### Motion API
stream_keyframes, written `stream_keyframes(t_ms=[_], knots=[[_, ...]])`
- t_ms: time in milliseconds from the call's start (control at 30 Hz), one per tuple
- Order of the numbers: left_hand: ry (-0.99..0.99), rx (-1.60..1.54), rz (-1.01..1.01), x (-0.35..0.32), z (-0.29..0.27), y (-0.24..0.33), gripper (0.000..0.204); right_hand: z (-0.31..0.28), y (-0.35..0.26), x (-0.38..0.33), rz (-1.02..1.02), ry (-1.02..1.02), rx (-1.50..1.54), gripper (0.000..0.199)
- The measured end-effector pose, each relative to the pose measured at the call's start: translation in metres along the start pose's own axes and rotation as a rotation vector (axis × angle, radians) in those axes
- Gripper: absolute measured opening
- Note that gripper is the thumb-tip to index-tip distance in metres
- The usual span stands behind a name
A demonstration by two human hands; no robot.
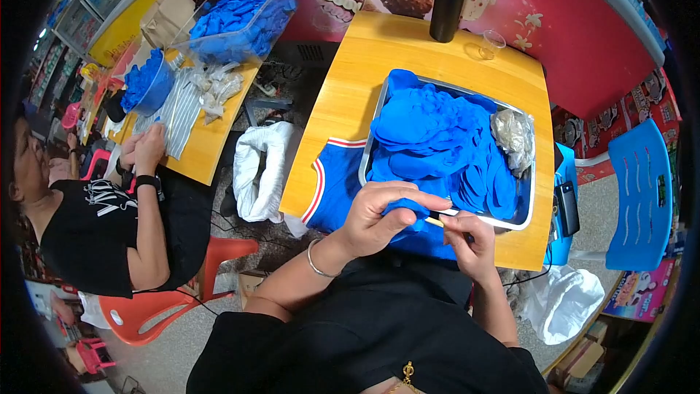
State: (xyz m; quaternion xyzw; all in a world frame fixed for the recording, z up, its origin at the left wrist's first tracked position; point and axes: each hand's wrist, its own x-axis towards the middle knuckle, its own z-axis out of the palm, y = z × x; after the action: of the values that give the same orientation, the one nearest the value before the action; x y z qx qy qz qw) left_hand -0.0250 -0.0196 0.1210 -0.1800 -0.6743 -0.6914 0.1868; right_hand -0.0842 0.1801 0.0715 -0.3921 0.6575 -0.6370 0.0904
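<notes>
Now the left hand (379,215) is curling shut around a blue cloth piece (408,209), holding it up just in front of the metal tray (368,147). Beside it, the right hand (467,237) is pinching a thin stick (435,222), poking toward the cloth.

The metal tray (526,175) heaped with blue fabric pieces (437,138) fills most of the worktop (350,87) ahead, leaving bare wood along its left side and across the far end. There a black flask (448,4) and a clear plastic cup (493,43) stand near the far edge (with open wood between them). A crumpled clear bag (512,135) blocks the tray's right corner, and blue cloth (335,186) covers the near left corner
</notes>
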Motion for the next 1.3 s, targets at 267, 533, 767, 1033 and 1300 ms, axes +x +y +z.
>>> stream_keyframes(t_ms=[267,533,767,1033,1300], knots=[[-0.025,-0.02,-0.02,0.001,0.008,-0.001,0.053,0.009,-0.004,-0.002,0.121,-0.054,0.26,0.018],[0.044,-0.021,-0.084,-0.004,0.005,0.002,0.072,0.019,-0.006,-0.005,0.283,-0.062,0.493,0.018],[0.027,0.147,0.027,-0.003,-0.001,-0.004,0.057,0.014,0.006,-0.012,0.055,0.016,0.091,0.019],[-0.003,0.056,0.021,-0.006,0.007,-0.018,0.052,0.018,0.001,-0.01,0.154,0.022,0.244,0.019],[-0.177,-0.01,-0.032,0.002,0.0,-0.009,0.047,0.015,0.009,-0.009,0.239,-0.032,0.464,0.016]])
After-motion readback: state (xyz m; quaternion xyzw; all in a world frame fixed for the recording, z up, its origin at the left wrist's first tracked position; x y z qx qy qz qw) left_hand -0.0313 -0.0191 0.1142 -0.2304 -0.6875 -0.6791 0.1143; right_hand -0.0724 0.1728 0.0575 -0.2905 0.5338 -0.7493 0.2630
